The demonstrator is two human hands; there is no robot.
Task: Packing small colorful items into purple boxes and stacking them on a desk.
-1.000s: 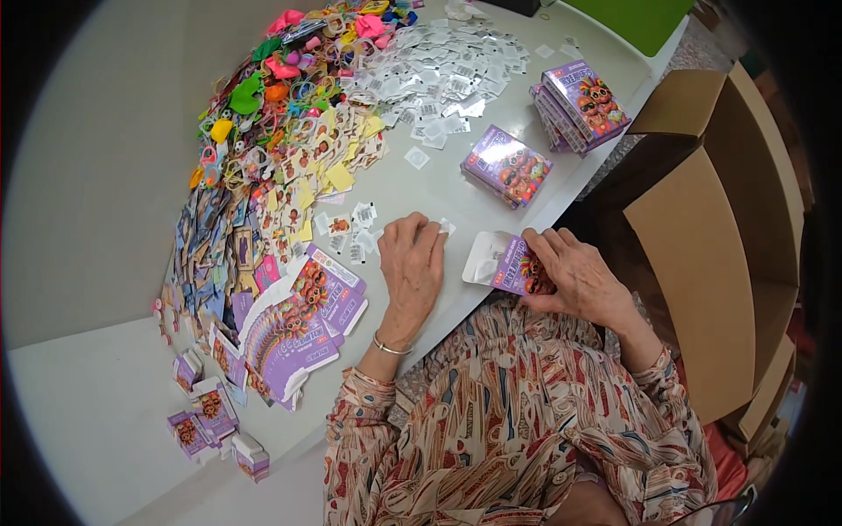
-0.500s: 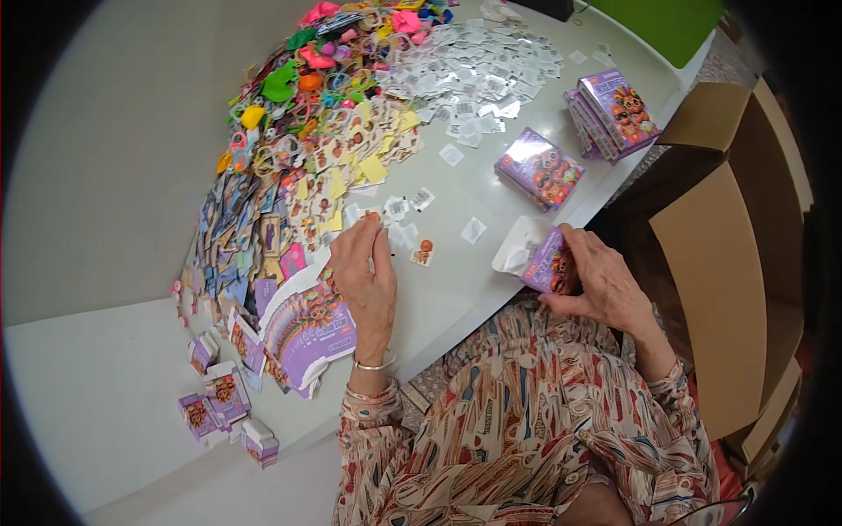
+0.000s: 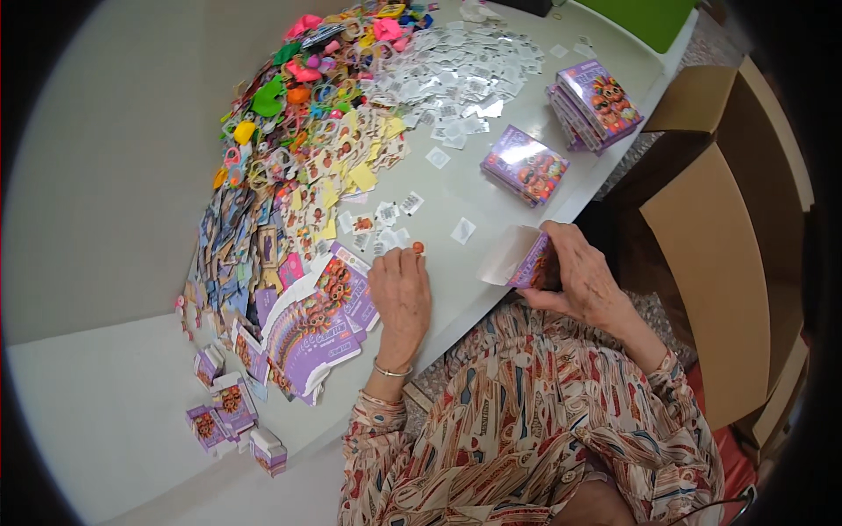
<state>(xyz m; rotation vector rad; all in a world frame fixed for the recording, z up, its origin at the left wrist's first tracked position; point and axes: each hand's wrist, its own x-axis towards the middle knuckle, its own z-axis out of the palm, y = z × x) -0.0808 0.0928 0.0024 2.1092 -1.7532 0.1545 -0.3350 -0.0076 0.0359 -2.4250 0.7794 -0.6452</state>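
Observation:
My right hand [image 3: 589,276] grips a small purple carton [image 3: 532,260] at the table's near edge. Its white end flap stands out toward the left, and the hand hides part of the printed side. My left hand [image 3: 401,294] is down on the table with its fingers drawn together over a small picture card [image 3: 418,248]. Only an edge of that card with an orange figure shows past the fingertips. Beyond them lie a few white sachets [image 3: 387,213] and another small picture card [image 3: 362,224]. A fan of flat purple cartons [image 3: 320,351] spreads left of this hand.
Piles of colourful trinkets [image 3: 298,92], white sachets [image 3: 474,70] and yellow-backed cards [image 3: 346,162] cover the far left. Purple carton stacks [image 3: 526,167] [image 3: 601,101] stand at the right. An open brown cardboard box [image 3: 710,263] is beside the table. Several small cartons [image 3: 230,399] lie lower left.
My left hand has come nearer and right, from the sachets to the loose picture card, uncovering the sachets and another card. My right hand still holds the carton, now turned with its flap more upright.

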